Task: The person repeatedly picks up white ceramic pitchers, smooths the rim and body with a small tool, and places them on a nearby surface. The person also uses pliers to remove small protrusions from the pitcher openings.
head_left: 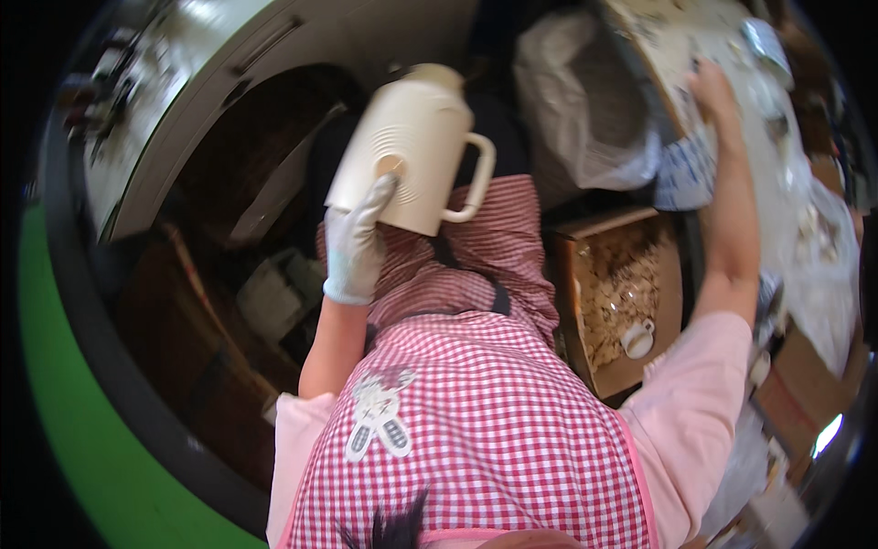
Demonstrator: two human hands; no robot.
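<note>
A cream plastic jug [402,151] with a loop handle and ringed ridges on its side hangs tilted above my lap. My left hand [358,240], in a white-grey glove, grips it near its lower end, with the thumb against its side beside a tan round spot. The handle points to the right, away from that hand. My bare right hand [713,90] reaches far out over the worktable [654,23] at the upper right. Its fingers are bent together near a small dark thing too blurred to name.
A cardboard box [569,302] of tan small pieces, with a white cup-like part [637,339] inside, stands right of my legs. Behind it is a large white plastic bag [558,101]. A grey-white machine or cabinet [274,46] rises at the left. Clear plastic bags [814,274] crowd the right side.
</note>
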